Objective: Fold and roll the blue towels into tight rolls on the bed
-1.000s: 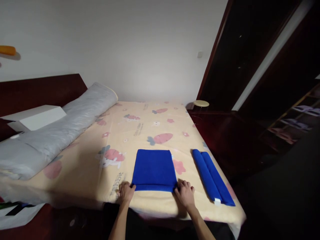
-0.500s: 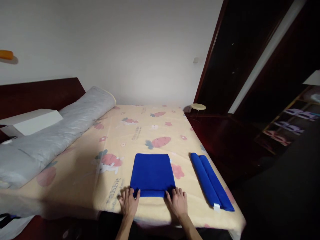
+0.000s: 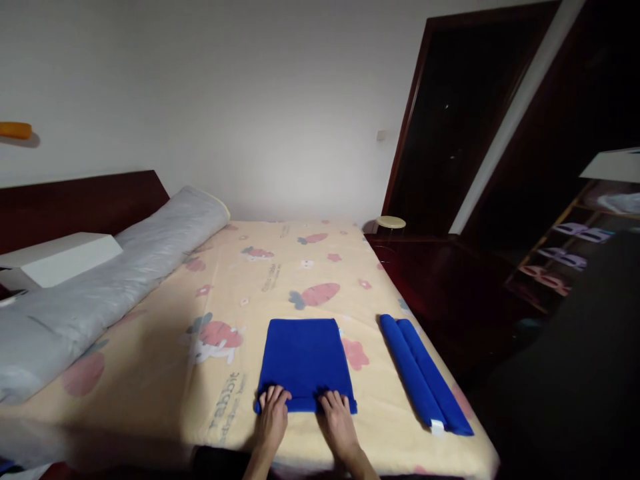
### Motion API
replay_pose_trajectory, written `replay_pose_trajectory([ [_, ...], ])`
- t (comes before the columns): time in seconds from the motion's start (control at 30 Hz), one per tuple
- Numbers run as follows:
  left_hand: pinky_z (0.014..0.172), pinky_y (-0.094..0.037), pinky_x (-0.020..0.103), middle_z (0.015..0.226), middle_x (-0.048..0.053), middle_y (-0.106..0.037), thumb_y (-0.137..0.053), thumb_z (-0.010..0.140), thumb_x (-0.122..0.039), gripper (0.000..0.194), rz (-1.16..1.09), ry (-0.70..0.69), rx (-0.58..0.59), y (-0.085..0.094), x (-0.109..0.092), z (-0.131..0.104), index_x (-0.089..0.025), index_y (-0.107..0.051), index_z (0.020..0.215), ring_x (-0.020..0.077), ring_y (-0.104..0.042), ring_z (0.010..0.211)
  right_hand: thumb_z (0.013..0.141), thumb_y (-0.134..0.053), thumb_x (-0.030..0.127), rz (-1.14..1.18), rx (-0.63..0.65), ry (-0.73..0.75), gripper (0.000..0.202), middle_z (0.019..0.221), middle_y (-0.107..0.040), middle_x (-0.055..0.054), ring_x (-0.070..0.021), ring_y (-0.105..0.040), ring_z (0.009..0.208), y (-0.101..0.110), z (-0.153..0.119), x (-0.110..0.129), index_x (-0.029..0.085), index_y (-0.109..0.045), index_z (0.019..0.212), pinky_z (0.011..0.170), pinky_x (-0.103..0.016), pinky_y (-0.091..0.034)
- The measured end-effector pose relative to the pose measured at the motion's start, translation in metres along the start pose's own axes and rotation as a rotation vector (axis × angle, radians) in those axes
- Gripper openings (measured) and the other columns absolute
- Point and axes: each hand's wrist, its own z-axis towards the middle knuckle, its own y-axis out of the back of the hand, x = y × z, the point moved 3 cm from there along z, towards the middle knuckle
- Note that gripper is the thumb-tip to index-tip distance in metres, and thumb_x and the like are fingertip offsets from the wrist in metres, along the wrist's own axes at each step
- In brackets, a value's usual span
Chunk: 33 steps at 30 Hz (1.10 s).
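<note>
Orange fitting, mounted on the wall at far left. Dark headboard, which stood below it. White box, which lay in front of the headboard, against a long grey bolster. Bed sheet, cream, printed with carrots, rabbits and lettering, which covered the bed.

Left hand, palm down: its fingers were bent onto the left part of a fold; whether the grip pinched it could not be told. Blue cloth, one, which lay flat on the sheet near the front edge of the bed, its near border turned up in a narrow fold. Right hand, palm down: its fingers were curled on the same fold, right of centre; pinching could not be told here either.

Round stool, pale-topped, which stood beyond the bed. Blue double roll, with white tag, which lay along the bed's right edge. Slippers, several, which sat on a rack at far right.
</note>
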Motion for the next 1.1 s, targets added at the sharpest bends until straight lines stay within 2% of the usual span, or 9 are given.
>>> replay_pose_trajectory([
  [0.1, 0.098, -0.037, 0.037, 0.104, -0.002, -0.068, -0.043, 0.081, -0.001, 0.043, 0.036, 0.004, -0.046, -0.005, 0.005, -0.002, -0.031, -0.069, 0.097, 0.017, -0.057, 0.107, 0.086, -0.052, 0.016, 0.025, -0.018, 0.012, 0.03, 0.112, -0.066, -0.005, -0.0239, -0.056, 0.105, 0.006, 0.0, 0.0, 0.026, -0.065, 0.11, 0.096, -0.04, -0.036],
  [0.2, 0.096, -0.037, 0.036, 0.11, -0.001, -0.068, -0.045, 0.083, -0.005, 0.042, 0.102, 0.033, -0.109, -0.012, 0.013, -0.005, -0.032, -0.07, 0.103, 0.0171, -0.057, 0.108, 0.087, -0.05, 0.021, 0.017, -0.015, 0.017, 0.035, 0.117, -0.065, -0.006, -0.0247, -0.055, 0.106, 0.011, 0.0, -0.004, 0.027, -0.063, 0.119, 0.095, -0.041, -0.037],
  [0.33, 0.096, -0.038, 0.041, 0.117, 0.005, -0.066, -0.043, 0.091, -0.018, 0.035, 0.249, 0.12, -0.251, -0.012, 0.026, -0.013, -0.029, -0.069, 0.111, 0.0223, -0.055, 0.114, 0.092, -0.045, 0.031, -0.028, -0.05, -0.098, 0.039, 0.125, -0.063, -0.009, -0.0278, -0.054, 0.113, 0.01, -0.008, -0.019, 0.026, -0.059, 0.128, 0.097, -0.045, -0.037],
  [0.43, 0.096, -0.038, 0.044, 0.122, 0.008, -0.064, -0.041, 0.094, -0.023, 0.035, 0.33, 0.164, -0.292, -0.009, 0.025, -0.016, -0.027, -0.067, 0.117, 0.0245, -0.055, 0.115, 0.09, -0.044, 0.027, -0.07, -0.077, -0.193, 0.043, 0.131, -0.061, -0.011, -0.0305, -0.052, 0.12, 0.004, -0.013, -0.024, 0.023, -0.058, 0.131, 0.101, -0.048, -0.034],
  [0.53, 0.097, -0.041, 0.041, 0.123, 0.007, -0.063, -0.039, 0.091, -0.013, 0.042, 0.285, 0.143, -0.199, -0.012, 0.012, -0.01, -0.029, -0.065, 0.12, 0.0221, -0.057, 0.112, 0.086, -0.042, 0.013, -0.052, -0.063, -0.152, 0.052, 0.137, -0.058, -0.009, -0.0285, -0.05, 0.126, -0.004, -0.008, -0.011, 0.023, -0.055, 0.135, 0.105, -0.046, -0.032],
  [0.67, 0.104, -0.039, 0.035, 0.12, 0.002, -0.065, -0.036, 0.087, -0.005, 0.05, 0.165, -0.064, 0.046, -0.023, -0.008, 0.006, -0.031, -0.066, 0.117, 0.0172, -0.056, 0.115, 0.087, -0.04, 0.009, 0.095, 0.061, 0.12, 0.051, 0.127, -0.065, -0.004, -0.02, -0.057, 0.116, -0.011, 0.009, 0.016, 0.026, -0.057, 0.132, 0.107, -0.036, -0.034],
  [0.77, 0.105, -0.039, 0.036, 0.119, 0.0, -0.066, -0.036, 0.088, -0.006, 0.05, 0.155, -0.138, 0.096, -0.026, -0.001, 0.009, -0.033, -0.065, 0.118, 0.0168, -0.055, 0.116, 0.088, -0.042, 0.012, 0.108, 0.095, 0.118, 0.05, 0.13, -0.064, -0.003, -0.0194, -0.057, 0.118, -0.012, 0.01, 0.01, 0.027, -0.058, 0.133, 0.107, -0.036, -0.034],
  [0.97, 0.1, -0.042, 0.04, 0.119, 0.004, -0.068, -0.036, 0.091, -0.01, 0.047, 0.219, -0.017, -0.199, -0.016, 0.037, -0.011, -0.032, -0.065, 0.121, 0.0186, -0.058, 0.114, 0.093, -0.04, 0.027, 0.016, -0.028, -0.039, 0.05, 0.147, -0.049, -0.005, -0.0257, -0.045, 0.135, -0.012, -0.016, -0.035, 0.023, -0.048, 0.142, 0.111, -0.045, -0.03],
  [1.1, 0.102, -0.041, 0.046, 0.118, 0.005, -0.069, -0.04, 0.086, -0.004, 0.048, 0.22, 0.067, -0.291, -0.019, 0.027, -0.01, -0.03, -0.069, 0.114, 0.0212, -0.059, 0.115, 0.094, -0.043, 0.03, -0.03, -0.14, -0.109, 0.041, 0.138, -0.058, -0.009, -0.0291, -0.048, 0.131, -0.016, -0.011, -0.026, 0.021, -0.06, 0.131, 0.112, -0.049, -0.028],
])
